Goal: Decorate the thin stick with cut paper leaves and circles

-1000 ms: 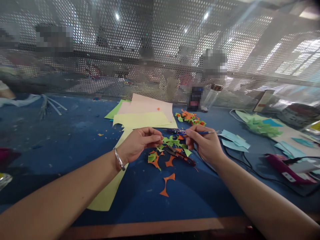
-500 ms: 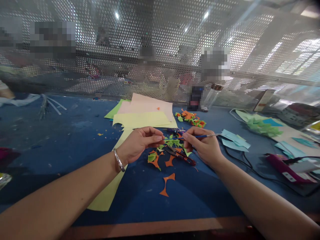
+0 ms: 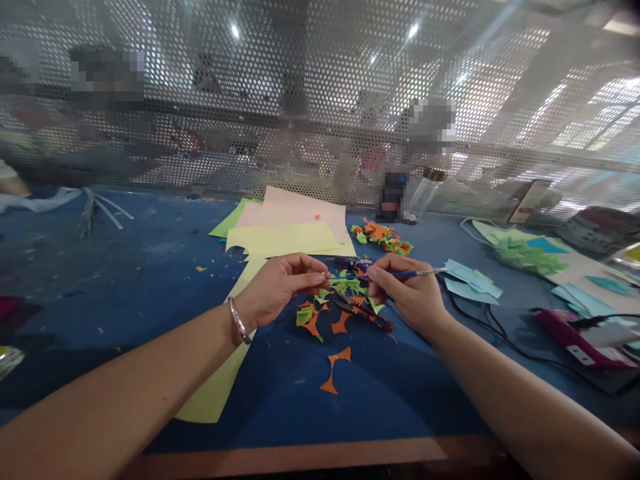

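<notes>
A perforated metal screen (image 3: 225,133) spans the rear of the work area. In front of it extends the blue table (image 3: 280,400), with a brown front edge. Pale pink sheets (image 3: 300,208) lie toward the back, a yellow sheet (image 3: 285,238) overlapping them; a long yellow strip (image 3: 213,393) runs toward the front edge, partly beneath the left forearm.

The right hand (image 3: 413,290) is closed in a pinch grip, thumb against fingers, on a slender blue tool (image 3: 350,277). The left hand (image 3: 280,287) has thumb and index finger drawn together at the tool's opposite end; whether these fingers clasp the tool's tip or a small piece cannot be determined at this resolution.

Light blue paper pieces (image 3: 470,283) rest to the right of the right hand. Scissors (image 3: 367,313) with dark blades and reddish handles lie on the table, below the tool in view.

The tool is straight and narrow: blue along the shaft, silver at the right-hand end. It is suspended between the two hands, nearly horizontal, above the table.

Green paper scraps (image 3: 350,285) and orange paper scraps (image 3: 336,373) are scattered beneath and in front of it.
</notes>
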Demonstrator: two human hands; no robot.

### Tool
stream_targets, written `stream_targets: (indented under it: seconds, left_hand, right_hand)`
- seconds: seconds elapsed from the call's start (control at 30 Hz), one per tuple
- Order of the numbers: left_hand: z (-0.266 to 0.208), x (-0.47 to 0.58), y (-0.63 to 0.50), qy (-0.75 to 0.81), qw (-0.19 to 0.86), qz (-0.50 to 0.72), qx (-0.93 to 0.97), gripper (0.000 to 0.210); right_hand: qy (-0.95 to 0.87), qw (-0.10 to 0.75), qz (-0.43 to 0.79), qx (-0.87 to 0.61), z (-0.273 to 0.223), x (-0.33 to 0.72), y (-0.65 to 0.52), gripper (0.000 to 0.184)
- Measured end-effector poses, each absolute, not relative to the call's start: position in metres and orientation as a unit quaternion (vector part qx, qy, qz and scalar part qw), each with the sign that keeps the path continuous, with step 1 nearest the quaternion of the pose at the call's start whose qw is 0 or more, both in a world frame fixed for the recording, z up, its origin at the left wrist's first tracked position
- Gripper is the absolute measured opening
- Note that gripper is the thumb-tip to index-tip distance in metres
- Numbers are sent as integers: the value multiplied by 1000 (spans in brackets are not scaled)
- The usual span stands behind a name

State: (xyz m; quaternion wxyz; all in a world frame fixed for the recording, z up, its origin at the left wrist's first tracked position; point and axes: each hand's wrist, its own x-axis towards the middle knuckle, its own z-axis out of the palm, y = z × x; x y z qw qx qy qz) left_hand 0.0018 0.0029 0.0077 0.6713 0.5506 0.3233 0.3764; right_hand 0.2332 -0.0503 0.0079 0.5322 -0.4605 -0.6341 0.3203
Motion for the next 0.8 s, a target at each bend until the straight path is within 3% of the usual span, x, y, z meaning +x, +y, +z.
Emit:
stream_targets:
  seconds: [0.8]
  left_hand:
    - [7, 3, 1, 319, 669, 384, 550, 14]
  right_hand:
    - [-647, 523, 297, -469, 12, 232, -52, 30]
